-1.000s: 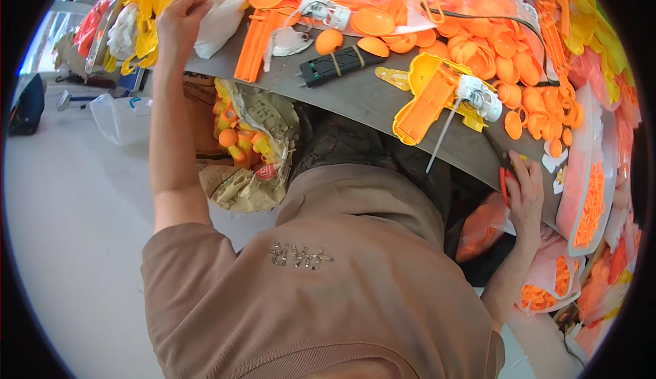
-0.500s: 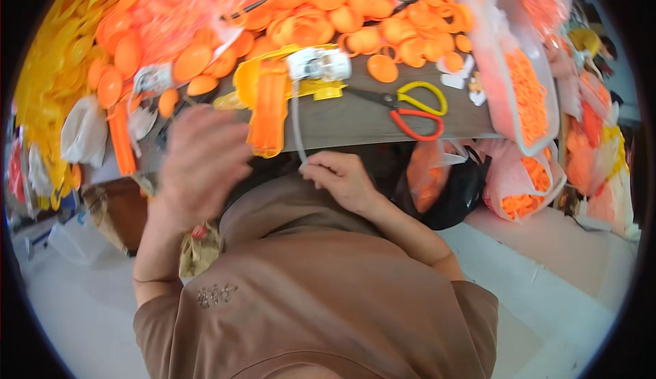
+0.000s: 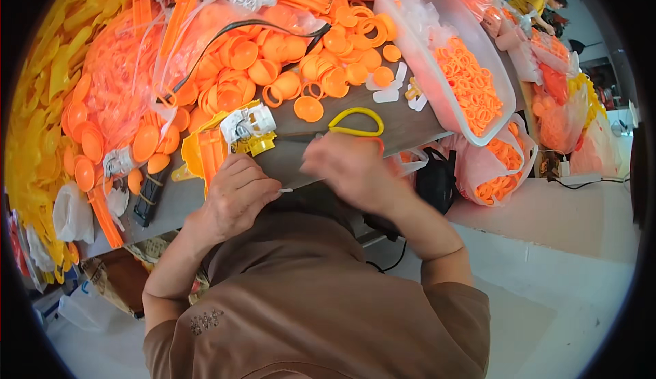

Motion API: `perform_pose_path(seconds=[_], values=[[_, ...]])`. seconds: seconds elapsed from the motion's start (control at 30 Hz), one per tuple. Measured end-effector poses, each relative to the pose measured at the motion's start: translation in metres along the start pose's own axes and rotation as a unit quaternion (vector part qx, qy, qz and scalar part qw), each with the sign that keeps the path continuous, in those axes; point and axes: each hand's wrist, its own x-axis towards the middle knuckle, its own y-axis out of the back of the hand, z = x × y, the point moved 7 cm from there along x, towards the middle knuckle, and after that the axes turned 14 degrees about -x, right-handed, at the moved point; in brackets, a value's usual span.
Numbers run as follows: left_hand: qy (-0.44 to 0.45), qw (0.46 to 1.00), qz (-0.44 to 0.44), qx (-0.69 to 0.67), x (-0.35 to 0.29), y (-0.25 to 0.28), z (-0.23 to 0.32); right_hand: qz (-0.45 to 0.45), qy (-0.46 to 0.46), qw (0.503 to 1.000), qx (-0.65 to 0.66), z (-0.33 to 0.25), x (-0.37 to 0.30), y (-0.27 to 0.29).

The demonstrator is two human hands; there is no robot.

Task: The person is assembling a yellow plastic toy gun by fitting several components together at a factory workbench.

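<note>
My left hand (image 3: 239,198) is closed at the table's front edge, gripping a thin whitish tube (image 3: 287,190) whose short end sticks out past the fingertips. Just beyond it lies a small white mechanical unit (image 3: 247,125) on yellow and orange plastic housing parts (image 3: 213,150). My right hand (image 3: 352,170) hovers over the scissors, its fingers smeared by motion. Of these scissors (image 3: 359,131), the yellow handle loop shows plainly. The red loop is mostly covered by my right hand, and the dark blades point left toward the white unit.
Heaped orange round cups and rings (image 3: 273,58) fill the table's far side, with yellow parts (image 3: 48,112) at far left. A translucent bin (image 3: 502,92) of orange rings stands right, above a bag (image 3: 509,164) of similar pieces. Another person (image 3: 529,3) is at the back right.
My left hand came down and right and now grips the tube, which my right hand held before. The right hand has let go and moved to the scissors. The view has shifted rightward.
</note>
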Motion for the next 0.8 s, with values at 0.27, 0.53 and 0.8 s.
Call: perform_pose_path(seconds=[0.27,0.53,0.8], values=[[0.073,0.995,0.068,0.001,0.007,-0.003,-0.013,0.090,-0.101,0.910,-0.392,0.172,0.053,0.166],[0.097,0.993,0.066,-0.026,0.008,-0.002,-0.016,0.011,-0.014,0.884,-0.468,0.212,0.072,0.138],[0.189,0.941,0.197,-0.199,0.004,0.022,-0.029,0.194,-0.072,0.901,-0.381,0.213,0.050,0.180]])
